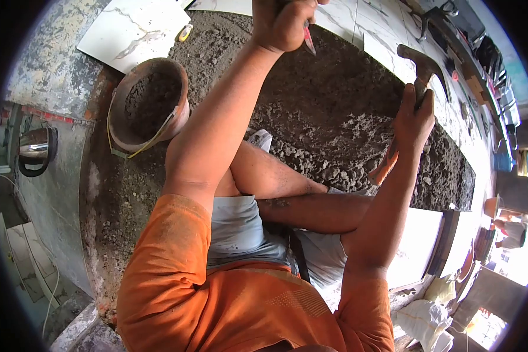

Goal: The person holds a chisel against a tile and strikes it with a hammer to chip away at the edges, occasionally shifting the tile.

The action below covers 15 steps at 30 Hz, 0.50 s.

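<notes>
Steel claw hammer (423,66), likely head-heavy: hold its handle (420,88), as your right hand (414,117) does; left hand (283,26) grips a pointed tool (309,42).

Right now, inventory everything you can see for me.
Hammer: one, brownish, in the right hand's grip
Pointed tool: one, red and grey, in the left hand
Bucket: one, brownish, upper left
Mortar-like mix: uncounted, grey, in bucket and upper centre
Loose tile: one, white, upper left
Small object: one, yellow, beside that tile
Laid tiles: several, white, upper right
Kettle: one, silver-black, far left
Sack: at least one, white, lower right
Clutter: uncountable, mixed, right edge
Shirt: one, orange, bottom
Shorts: one pair, bluish-grey, centre
Legs: two, bare, centre
Hands: two, bare, upper half
</notes>
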Each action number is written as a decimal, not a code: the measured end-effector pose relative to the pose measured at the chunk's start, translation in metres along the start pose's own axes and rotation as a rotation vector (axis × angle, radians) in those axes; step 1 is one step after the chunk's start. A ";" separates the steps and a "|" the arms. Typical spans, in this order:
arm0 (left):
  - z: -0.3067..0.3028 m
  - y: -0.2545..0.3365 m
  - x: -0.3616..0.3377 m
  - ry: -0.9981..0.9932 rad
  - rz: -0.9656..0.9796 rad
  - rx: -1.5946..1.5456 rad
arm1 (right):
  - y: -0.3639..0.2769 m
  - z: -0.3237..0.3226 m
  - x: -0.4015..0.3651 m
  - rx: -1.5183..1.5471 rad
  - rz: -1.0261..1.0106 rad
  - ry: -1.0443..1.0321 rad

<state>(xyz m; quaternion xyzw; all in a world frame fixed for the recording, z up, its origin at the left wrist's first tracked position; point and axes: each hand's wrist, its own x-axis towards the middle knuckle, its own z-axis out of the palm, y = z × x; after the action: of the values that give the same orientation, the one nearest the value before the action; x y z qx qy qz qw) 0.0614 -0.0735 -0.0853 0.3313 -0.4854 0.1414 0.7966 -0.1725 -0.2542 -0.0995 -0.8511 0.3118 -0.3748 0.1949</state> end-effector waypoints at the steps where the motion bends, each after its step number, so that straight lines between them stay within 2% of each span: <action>1: -0.002 -0.002 -0.004 -0.027 0.106 0.130 | 0.002 0.001 0.000 -0.001 -0.013 0.014; 2: -0.001 0.002 -0.008 -0.056 0.209 0.258 | 0.004 0.001 -0.001 -0.002 -0.008 0.013; 4: 0.003 0.007 -0.019 -0.076 0.149 0.218 | 0.008 0.003 0.002 0.033 -0.043 0.030; 6: 0.009 0.003 -0.020 -0.037 0.494 0.320 | 0.006 0.002 0.002 0.037 -0.034 0.033; 8: 0.010 0.007 -0.026 -0.054 0.501 0.370 | 0.006 0.002 0.002 0.041 -0.025 0.037; 10: 0.011 0.012 -0.029 -0.221 0.289 0.368 | 0.007 0.002 0.001 0.036 -0.026 0.036; 11: 0.008 -0.003 -0.025 -0.212 0.437 0.302 | 0.007 0.001 0.000 0.034 -0.028 0.041; 14: 0.001 -0.037 -0.021 -0.197 0.471 0.268 | 0.004 -0.004 -0.002 0.005 0.011 0.009; 15: -0.005 -0.009 -0.028 -0.306 0.071 0.498 | 0.001 -0.006 -0.004 0.011 0.030 -0.010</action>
<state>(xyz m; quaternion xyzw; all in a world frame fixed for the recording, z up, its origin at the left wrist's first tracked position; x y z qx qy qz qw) 0.0562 -0.0738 -0.1143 0.5169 -0.5614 0.2323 0.6031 -0.1797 -0.2532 -0.0984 -0.8471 0.3213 -0.3692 0.2069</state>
